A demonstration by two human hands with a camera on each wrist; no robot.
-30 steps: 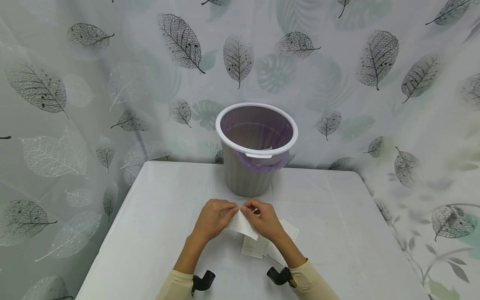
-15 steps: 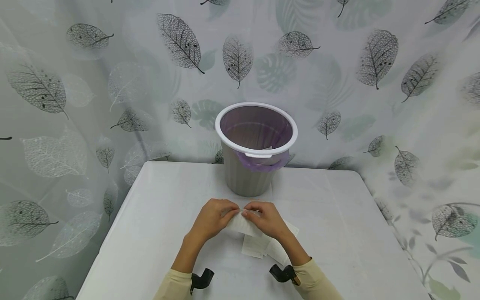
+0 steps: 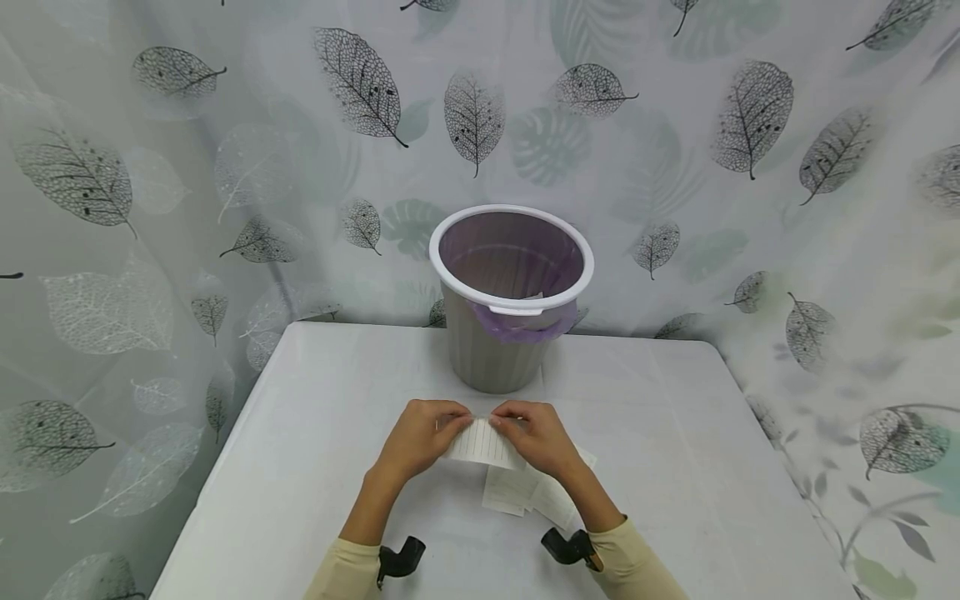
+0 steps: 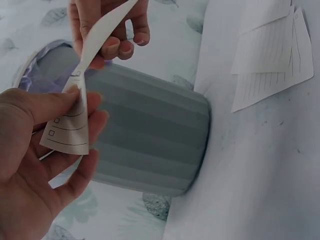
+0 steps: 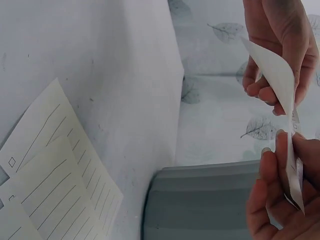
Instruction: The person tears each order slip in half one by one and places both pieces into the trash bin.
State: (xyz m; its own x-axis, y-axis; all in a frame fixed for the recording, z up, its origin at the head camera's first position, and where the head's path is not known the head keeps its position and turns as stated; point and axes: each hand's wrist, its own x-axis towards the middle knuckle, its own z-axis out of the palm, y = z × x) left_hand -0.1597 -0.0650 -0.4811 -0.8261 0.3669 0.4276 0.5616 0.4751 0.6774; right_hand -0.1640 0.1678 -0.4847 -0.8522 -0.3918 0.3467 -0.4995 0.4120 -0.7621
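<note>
A ruled paper slip point(image 3: 483, 444) with small printed checkboxes is held up between both hands, above the white table. My left hand point(image 3: 418, 440) pinches its left side between thumb and fingers. On the other side my right hand point(image 3: 536, 437) pinches it the same way. The paper slip point(image 4: 67, 127) looks bent or twisted between the hands in the left wrist view; whether it is torn there I cannot tell. Several more ruled slips point(image 3: 510, 490) lie overlapping on the table, below and partly hidden by my right hand and forearm.
A grey waste bin point(image 3: 491, 354) with a white rim and a purple liner stands at the table's back edge, just beyond the hands. Something pale shows inside it. A leaf-patterned curtain point(image 3: 300, 167) hangs behind the white table point(image 3: 300, 433).
My fingertips have moved slightly apart along the held slip. Its ruled face has turned into view in the head view. The bin and the slips on the table stay put.
</note>
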